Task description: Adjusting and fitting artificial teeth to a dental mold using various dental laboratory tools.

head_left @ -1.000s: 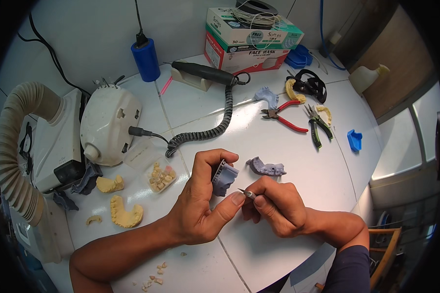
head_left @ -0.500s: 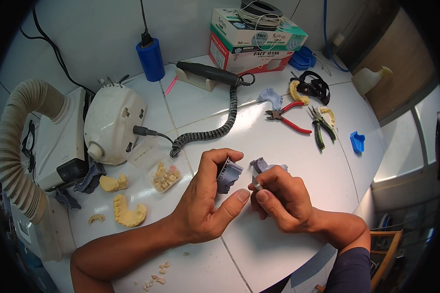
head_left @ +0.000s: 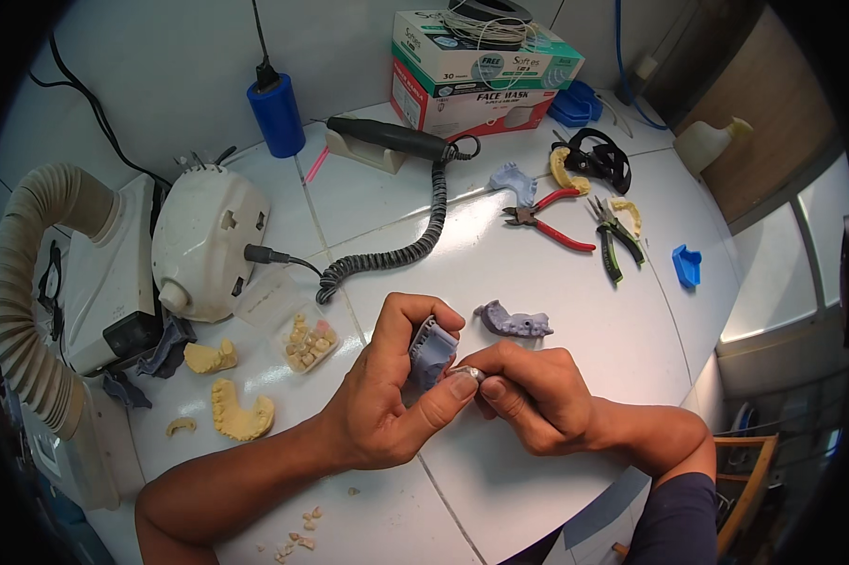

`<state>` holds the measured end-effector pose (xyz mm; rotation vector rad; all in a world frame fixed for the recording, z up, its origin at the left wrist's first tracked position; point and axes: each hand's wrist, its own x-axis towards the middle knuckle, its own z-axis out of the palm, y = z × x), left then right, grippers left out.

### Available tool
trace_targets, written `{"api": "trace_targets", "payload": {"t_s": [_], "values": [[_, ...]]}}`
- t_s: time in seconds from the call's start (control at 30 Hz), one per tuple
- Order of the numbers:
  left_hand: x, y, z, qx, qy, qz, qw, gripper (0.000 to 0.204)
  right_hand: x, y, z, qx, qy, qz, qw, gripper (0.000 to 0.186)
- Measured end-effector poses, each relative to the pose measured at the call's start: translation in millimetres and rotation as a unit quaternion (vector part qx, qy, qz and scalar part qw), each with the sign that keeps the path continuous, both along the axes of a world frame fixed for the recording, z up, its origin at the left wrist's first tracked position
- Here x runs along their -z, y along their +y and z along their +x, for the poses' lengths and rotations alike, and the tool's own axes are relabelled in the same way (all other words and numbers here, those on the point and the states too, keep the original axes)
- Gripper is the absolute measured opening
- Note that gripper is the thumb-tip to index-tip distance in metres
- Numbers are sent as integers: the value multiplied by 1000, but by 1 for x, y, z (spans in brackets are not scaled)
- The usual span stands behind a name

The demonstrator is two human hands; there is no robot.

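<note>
My left hand [head_left: 373,405] is closed around a blue-grey dental model [head_left: 434,353], its ridged edge facing up between thumb and fingers. A small craft knife [head_left: 472,374] with a silvery handle is pinched in my right hand [head_left: 542,400]. The knife is up against my left thumb, beside the model's lower edge; its blade tip is hard to make out. Just beyond my right hand a second blue-grey dental model [head_left: 514,322] lies on the white tiled table [head_left: 528,480].
On the left stand a white control unit [head_left: 208,240], a ribbed hose [head_left: 20,282], yellow models [head_left: 241,414] and a tub of teeth [head_left: 307,344]. Farther back are a handpiece [head_left: 387,137], mask boxes [head_left: 472,94], red cutters [head_left: 556,226] and green pliers [head_left: 617,245]. Loose chips [head_left: 297,541] lie near me.
My right hand has brought the knife left and slightly down, against my left thumb and the held model. The second model is now more exposed. The whole view has shifted slightly.
</note>
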<state>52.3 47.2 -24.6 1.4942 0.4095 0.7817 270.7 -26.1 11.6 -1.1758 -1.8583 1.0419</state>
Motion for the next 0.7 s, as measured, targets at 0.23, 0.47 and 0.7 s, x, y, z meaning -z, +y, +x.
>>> {"api": "trace_targets", "payload": {"t_s": [0.23,0.47,0.7], "values": [[1,1,1,0,-10,40,999,45,-2,1,-2,9,-4,19,1000,18],[-11,3,-4,50,44,-10,998,38,-4,1,-1,23,-21,-1,1000,16],[0,4,5,20,-23,58,998,33,-8,1,-3,32,-49,30,998,16]]}}
